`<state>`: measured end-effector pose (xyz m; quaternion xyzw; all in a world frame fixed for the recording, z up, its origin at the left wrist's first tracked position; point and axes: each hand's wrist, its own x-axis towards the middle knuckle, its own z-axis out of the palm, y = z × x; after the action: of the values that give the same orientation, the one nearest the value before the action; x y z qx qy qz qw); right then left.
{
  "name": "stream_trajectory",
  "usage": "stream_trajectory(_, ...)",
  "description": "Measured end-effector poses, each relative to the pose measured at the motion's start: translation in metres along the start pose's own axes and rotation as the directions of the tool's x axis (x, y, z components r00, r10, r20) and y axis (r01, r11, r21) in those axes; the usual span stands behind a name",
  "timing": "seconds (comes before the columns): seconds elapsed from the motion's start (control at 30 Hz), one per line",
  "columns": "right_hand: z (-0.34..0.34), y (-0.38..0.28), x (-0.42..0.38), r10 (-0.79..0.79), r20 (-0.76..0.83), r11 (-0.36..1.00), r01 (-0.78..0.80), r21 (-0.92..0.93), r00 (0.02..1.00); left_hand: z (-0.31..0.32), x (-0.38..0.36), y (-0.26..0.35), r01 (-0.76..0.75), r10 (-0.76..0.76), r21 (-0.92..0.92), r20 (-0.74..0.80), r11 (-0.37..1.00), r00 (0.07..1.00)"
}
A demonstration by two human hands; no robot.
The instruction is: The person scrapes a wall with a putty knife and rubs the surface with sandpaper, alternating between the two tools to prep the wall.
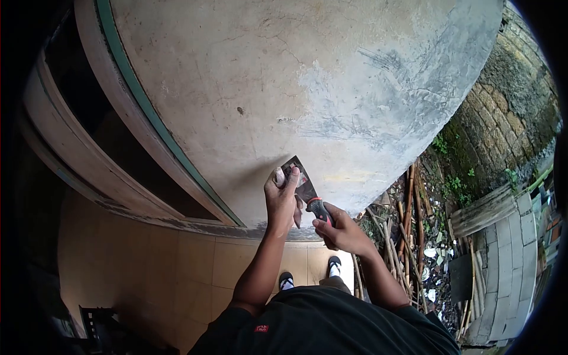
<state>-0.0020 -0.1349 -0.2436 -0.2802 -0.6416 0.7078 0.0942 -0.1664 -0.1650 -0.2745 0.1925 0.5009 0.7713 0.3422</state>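
A putty knife with a wide metal blade (305,189) and a black-and-red handle (320,211) is in front of me, close to the wall. My right hand (343,232) is wrapped around that handle. The thumb of my left hand (282,200) presses at the blade's far end, with whitish smears on the fingers and wrist. Behind the blade, part of the left fingers is hidden. The plastered wall (236,83) beyond both hands has grey-white patches (378,106), fine cracks and a small dark hole (240,110).
To the left runs a wooden frame with a green strip (139,89). Below are floor tiles (231,260) and my sandalled feet (335,265). On the right lie bamboo poles (409,207) and litter, beside a mossy block wall (497,106) and stacked grey blocks (512,254).
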Motion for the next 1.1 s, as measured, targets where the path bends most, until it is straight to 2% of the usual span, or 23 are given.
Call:
stream_trajectory(0.03,-0.001,-0.001,-0.006,0.045,0.05,0.984,-0.053,0.17,0.998,0.004,0.009,-0.014,-0.144,0.143,-0.064,-0.024,0.988,0.989)
stream_trajectory(0.07,-0.002,0.003,-0.006,0.053,0.062,0.985,-0.063,0.162,0.997,0.008,0.017,-0.027,-0.287,0.281,-0.121,-0.059,0.95,0.958)
stream_trajectory(0.1,-0.002,0.009,-0.005,-0.186,-0.126,0.973,0.165,-0.16,0.974,0.018,0.014,-0.016,-0.246,0.235,-0.157,-0.087,0.956,0.968)
stream_trajectory(0.13,-0.004,0.011,-0.005,-0.461,-0.212,0.811,0.313,-0.494,0.861,0.029,0.006,0.001,-0.21,0.19,-0.197,-0.115,0.958,0.975)
stream_trajectory(0.17,-0.008,0.006,-0.007,-0.568,-0.241,0.675,0.278,-0.684,0.787,0.038,0.001,0.01,-0.221,0.2,-0.249,-0.108,0.943,0.974)
stream_trajectory(0.27,-0.028,0.004,-0.005,-0.536,-0.161,0.59,0.231,-0.774,0.828,0.057,-0.007,0.012,-0.309,0.295,-0.211,-0.096,0.927,0.951)
stream_trajectory(0.3,-0.036,0.003,-0.001,-0.537,-0.14,0.582,0.245,-0.775,0.832,0.058,-0.013,0.014,-0.344,0.34,-0.094,-0.06,0.934,0.939)
stream_trajectory(0.37,-0.048,0.003,0.007,-0.724,0.008,0.536,0.569,-0.624,0.69,0.07,-0.023,0.02,-0.345,0.345,-0.006,-0.014,0.939,0.939)
stream_trajectory(0.4,-0.05,-0.002,0.003,-0.719,0.024,0.536,0.576,-0.617,0.694,0.073,-0.025,0.019,-0.335,0.335,0.025,-0.002,0.942,0.942)
stream_trajectory(0.43,-0.05,-0.011,-0.006,-0.545,-0.04,0.778,0.487,-0.397,0.838,0.078,-0.026,0.019,-0.335,0.336,0.056,-0.007,0.941,0.942)
stream_trajectory(0.47,-0.052,-0.016,-0.01,-0.333,-0.043,0.935,0.323,-0.148,0.942,0.081,-0.021,0.011,-0.34,0.342,0.056,-0.025,0.939,0.939)
stream_trajectory(0.53,-0.058,-0.014,-0.006,-0.339,-0.005,0.932,0.335,-0.139,0.941,0.087,-0.012,0.002,-0.483,0.498,0.235,-0.003,0.843,0.867)
stream_trajectory(0.57,-0.062,-0.015,-0.005,-0.303,-0.015,0.946,0.299,-0.127,0.953,0.087,-0.013,0.0,-0.454,0.48,0.321,0.001,0.831,0.877)
stream_trajectory(0.63,-0.067,-0.015,0.001,-0.263,-0.007,0.958,0.261,-0.119,0.965,0.094,-0.015,0.009,-0.436,0.469,0.345,-0.014,0.831,0.883)
stream_trajectory(0.73,-0.058,-0.014,0.011,-0.514,-0.007,0.78,0.463,-0.42,0.858,0.09,0.001,0.022,-0.413,0.464,0.37,-0.056,0.832,0.884)
stream_trajectory(0.8,-0.056,-0.018,0.007,-0.5,-0.022,0.796,0.449,-0.406,0.866,0.092,0.0,0.025,-0.376,0.43,0.393,-0.054,0.839,0.901)
stream_trajectory(0.87,-0.065,-0.014,0.007,-0.409,-0.026,0.865,0.378,-0.329,0.912,0.098,-0.001,0.009,-0.477,0.545,0.431,-0.042,0.766,0.838)
stream_trajectory(0.9,-0.065,-0.01,0.009,-0.531,-0.018,0.808,0.5,-0.313,0.847,0.108,-0.01,0.018,-0.428,0.502,0.451,-0.054,0.784,0.863)
stream_trajectory(0.93,-0.066,-0.011,0.012,-0.533,-0.007,0.805,0.505,-0.312,0.846,0.109,-0.012,0.028,-0.324,0.403,0.48,-0.068,0.815,0.913)
stream_trajectory(1.0,-0.066,-0.011,0.015,-0.411,0.01,0.891,0.404,-0.204,0.911,0.099,0.009,0.016,-0.447,0.522,0.424,-0.072,0.787,0.85)
stream_trajectory(1.1,-0.065,-0.016,0.017,-0.386,0.029,0.914,0.386,-0.121,0.922,0.103,0.002,0.032,-0.356,0.479,0.519,-0.122,0.777,0.869)
